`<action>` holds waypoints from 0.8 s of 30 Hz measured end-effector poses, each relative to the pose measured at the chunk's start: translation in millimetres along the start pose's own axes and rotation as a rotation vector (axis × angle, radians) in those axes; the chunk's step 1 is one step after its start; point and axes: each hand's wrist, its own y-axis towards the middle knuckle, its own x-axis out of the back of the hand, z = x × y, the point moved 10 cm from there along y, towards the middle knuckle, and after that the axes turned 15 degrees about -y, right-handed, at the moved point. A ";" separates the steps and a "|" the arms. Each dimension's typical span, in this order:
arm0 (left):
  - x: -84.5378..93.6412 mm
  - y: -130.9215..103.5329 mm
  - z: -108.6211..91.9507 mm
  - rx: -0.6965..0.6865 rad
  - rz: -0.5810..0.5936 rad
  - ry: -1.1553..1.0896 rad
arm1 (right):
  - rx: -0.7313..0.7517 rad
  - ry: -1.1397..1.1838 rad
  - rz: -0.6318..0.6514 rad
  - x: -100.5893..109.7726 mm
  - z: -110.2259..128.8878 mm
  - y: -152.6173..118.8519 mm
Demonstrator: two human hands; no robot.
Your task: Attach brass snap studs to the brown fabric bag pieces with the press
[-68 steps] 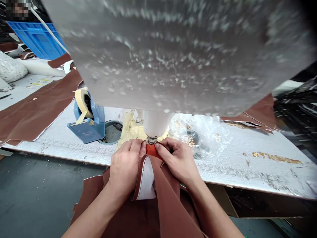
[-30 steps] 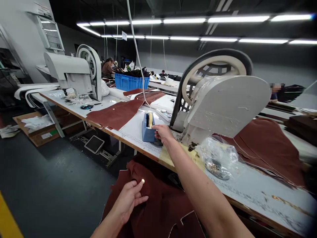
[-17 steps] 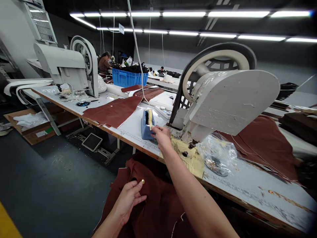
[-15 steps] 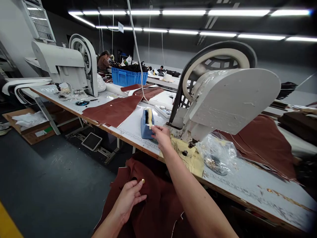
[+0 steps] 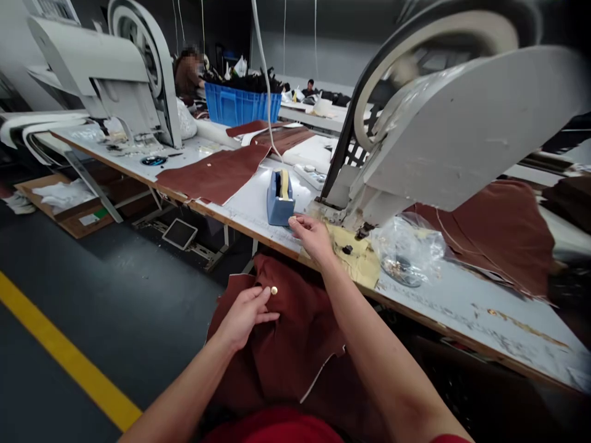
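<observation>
My left hand [image 5: 244, 314] pinches a round gold snap button [image 5: 274, 290] at its fingertips. Behind that button hangs reddish-brown fabric [image 5: 300, 320], draped from the table edge toward my lap; whether the button is fixed to it I cannot tell. My right hand [image 5: 314, 237] is closed at the front of a blue tape dispenser [image 5: 279, 209], thumb and finger pressed on a small pale piece of tape [image 5: 292, 220]. A roll of yellowish tape [image 5: 284, 183] sits in the dispenser.
A grey press machine [image 5: 462, 135] with a large wheel stands right of the dispenser. Below it lie yellow cloth [image 5: 357, 252] and a clear plastic bag [image 5: 409, 243]. Brown fabric [image 5: 217, 172] and a second machine [image 5: 92, 55] are at left, a blue crate [image 5: 242, 106] behind.
The view has tilted down. My right fingers have come away from the tape roll's end, down to the dispenser's front corner, with a small piece of tape. My left hand keeps the button.
</observation>
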 end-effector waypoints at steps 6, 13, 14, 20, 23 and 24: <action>-11.9 -8.0 -12.0 -0.058 0.043 0.098 | 0.172 -0.108 0.491 -30.7 8.7 -123.5; -36.0 -14.1 -10.0 -0.140 0.098 0.329 | 0.267 -0.265 0.422 -18.4 8.3 -146.8; -36.9 -14.4 -9.5 -0.148 0.100 0.348 | 0.268 -0.279 0.413 -16.5 9.1 -146.4; -32.7 -15.7 -8.6 -0.164 0.070 0.372 | 0.164 -0.410 0.363 -13.8 -4.0 -141.4; -31.8 -18.9 -11.0 -0.169 0.057 0.368 | 0.080 -0.506 0.270 -1.1 -20.6 -139.7; -31.8 -21.7 -15.2 -0.186 0.042 0.396 | 0.060 -0.489 0.251 5.7 -25.5 -141.1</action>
